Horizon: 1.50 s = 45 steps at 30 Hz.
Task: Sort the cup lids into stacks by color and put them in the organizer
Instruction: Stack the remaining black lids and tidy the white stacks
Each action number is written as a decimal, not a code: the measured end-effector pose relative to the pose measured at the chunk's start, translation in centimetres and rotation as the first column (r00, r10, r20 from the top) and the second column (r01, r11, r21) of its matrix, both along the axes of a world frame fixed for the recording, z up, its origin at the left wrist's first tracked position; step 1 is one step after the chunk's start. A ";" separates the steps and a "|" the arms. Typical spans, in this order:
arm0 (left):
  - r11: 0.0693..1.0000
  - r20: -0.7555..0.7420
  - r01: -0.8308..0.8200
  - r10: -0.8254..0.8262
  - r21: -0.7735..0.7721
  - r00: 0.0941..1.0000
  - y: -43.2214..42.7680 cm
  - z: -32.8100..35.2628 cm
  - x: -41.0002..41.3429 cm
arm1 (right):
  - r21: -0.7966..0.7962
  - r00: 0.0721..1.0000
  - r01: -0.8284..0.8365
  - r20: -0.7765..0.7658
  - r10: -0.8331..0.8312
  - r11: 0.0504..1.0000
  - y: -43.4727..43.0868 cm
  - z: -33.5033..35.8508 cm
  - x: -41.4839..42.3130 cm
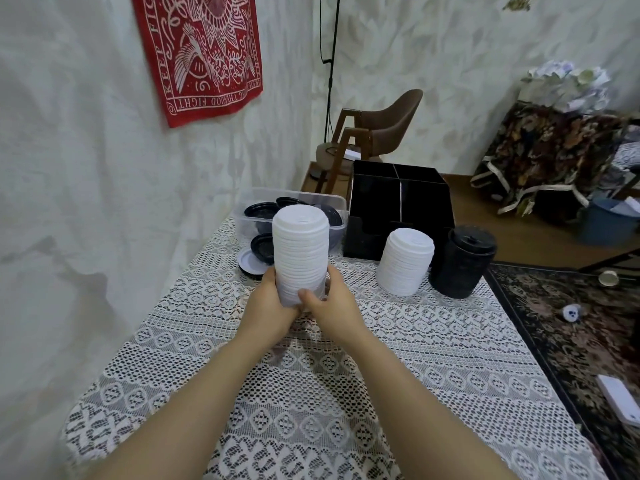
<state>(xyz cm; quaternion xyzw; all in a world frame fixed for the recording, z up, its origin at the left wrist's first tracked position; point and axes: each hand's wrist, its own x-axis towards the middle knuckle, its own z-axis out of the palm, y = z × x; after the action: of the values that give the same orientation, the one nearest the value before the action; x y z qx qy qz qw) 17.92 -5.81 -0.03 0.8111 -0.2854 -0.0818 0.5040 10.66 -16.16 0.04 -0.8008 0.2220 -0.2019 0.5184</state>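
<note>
A tall stack of white lids (300, 244) stands upright above the lace-covered table. My left hand (270, 299) and my right hand (332, 299) grip its base from both sides. A second, shorter stack of white lids (405, 261) rests on the table to the right. Beside it stands a stack of black lids (462, 261). The black organizer (426, 202) with divided compartments sits behind them. A clear plastic tub (249, 213) at the back left holds loose black lids (258, 211). More loose black lids (254, 259) lie on the table just in front of the tub.
The table (311, 393) is covered with a white lace cloth and meets a white wall on the left. A patterned rug (571, 341) lies on the floor to the right with small items on it. A brown chair (374, 133) stands behind the table.
</note>
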 end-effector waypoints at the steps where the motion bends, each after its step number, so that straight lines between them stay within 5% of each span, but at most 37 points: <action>1: 1.000 -0.003 0.008 -0.008 -0.001 1.000 -0.5 0.1 -0.1 | 0.001 1.000 0.012 0.007 -0.012 1.000 -0.4 0.0 -0.1; 34: 0.984 0.007 0.164 -0.165 0.062 0.986 -10.0 -0.7 0.5 | -0.033 0.984 0.175 0.040 -0.174 0.984 -8.6 -2.1 -0.2; 45: 0.976 0.242 0.084 -0.132 0.200 0.961 -4.8 -1.7 0.6 | -0.132 0.993 0.108 -0.031 -0.113 0.985 -4.3 -2.1 -3.7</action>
<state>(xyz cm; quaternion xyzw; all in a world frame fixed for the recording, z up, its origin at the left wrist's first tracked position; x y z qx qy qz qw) 18.49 -10.61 -1.70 0.8419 -0.3825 -0.0314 0.3794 6.98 -20.50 -2.01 -0.8231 0.2622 -0.2289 0.4488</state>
